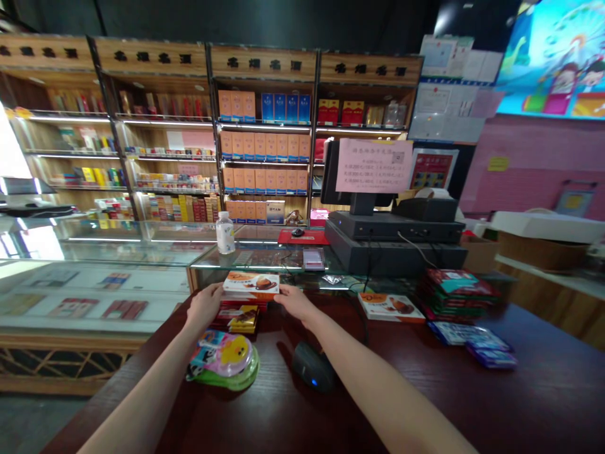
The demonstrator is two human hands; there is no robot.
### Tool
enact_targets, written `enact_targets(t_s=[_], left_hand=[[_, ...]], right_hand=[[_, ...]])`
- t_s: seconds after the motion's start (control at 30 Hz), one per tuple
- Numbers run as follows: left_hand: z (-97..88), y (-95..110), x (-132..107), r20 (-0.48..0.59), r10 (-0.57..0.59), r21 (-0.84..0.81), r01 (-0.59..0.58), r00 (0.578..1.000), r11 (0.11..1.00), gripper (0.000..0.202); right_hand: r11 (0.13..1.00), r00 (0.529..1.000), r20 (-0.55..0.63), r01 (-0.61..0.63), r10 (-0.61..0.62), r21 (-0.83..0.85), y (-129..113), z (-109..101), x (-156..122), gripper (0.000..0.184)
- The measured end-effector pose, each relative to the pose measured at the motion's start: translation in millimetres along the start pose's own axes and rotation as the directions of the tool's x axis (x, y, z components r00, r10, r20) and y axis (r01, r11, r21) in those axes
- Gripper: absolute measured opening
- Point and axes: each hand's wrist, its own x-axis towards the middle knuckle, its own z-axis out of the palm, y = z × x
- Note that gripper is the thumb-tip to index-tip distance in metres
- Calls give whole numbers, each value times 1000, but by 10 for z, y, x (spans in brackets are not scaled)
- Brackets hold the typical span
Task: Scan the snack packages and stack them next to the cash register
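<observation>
Item 1: white-and-orange box, carton, brown dessert-like picture on the face; its lettering is too small to read. Located at the back of the dark wood desk, above red packets and a yellow packet; whether it rests on them cannot be told.

Left hand: fingers closed on the box's left end. Right hand: fingers closed on its right end.

Item 2: second box, similar print, lying flat to the right, wording illegible.

Item 3: cartoon-print packs, panda and yellow duck design, near the left forearm.

Item 4: black scanner, blue light lit.

Item 5: blue packs, beside a stack of red-and-green packs.

Signage: shelf headers reading 名烟名酒, repeated four times; pink notice on the monitor, Chinese lines and QR code, mostly unreadable.
</observation>
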Motion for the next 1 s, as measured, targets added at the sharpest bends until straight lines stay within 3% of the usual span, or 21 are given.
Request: enact_targets(t_s=[0.17,0.33,0.5,0.73,0.83,1.0], left_hand=[[-26,270,-148,35,-36,-97,39,999,994,42],[20,577,-299,36,8,-193,-1,999,981,38],[190,877,-450,30,86,-314,-73,996,947,36],[499,1156,-578,50,195,-445,-153,979,882,40],[601,1242,-637,74,214,-551,-139,974,823,42],[705,1351,-756,88,222,-769,-76,971,635,52]], right_hand=[[993,1000,-1,25,-25,114,-56,-199,-203,44],[972,998,-25,59,-54,228,-77,-486,-430,47],[954,993,-116,68,-36,291,10,-813,-634,48],[968,978,-207,48,5,245,266,-1192,-872,53],[971,970,-244,48,11,235,380,-1301,-933,53],[990,952,-304,30,14,139,551,-1394,-993,53]])
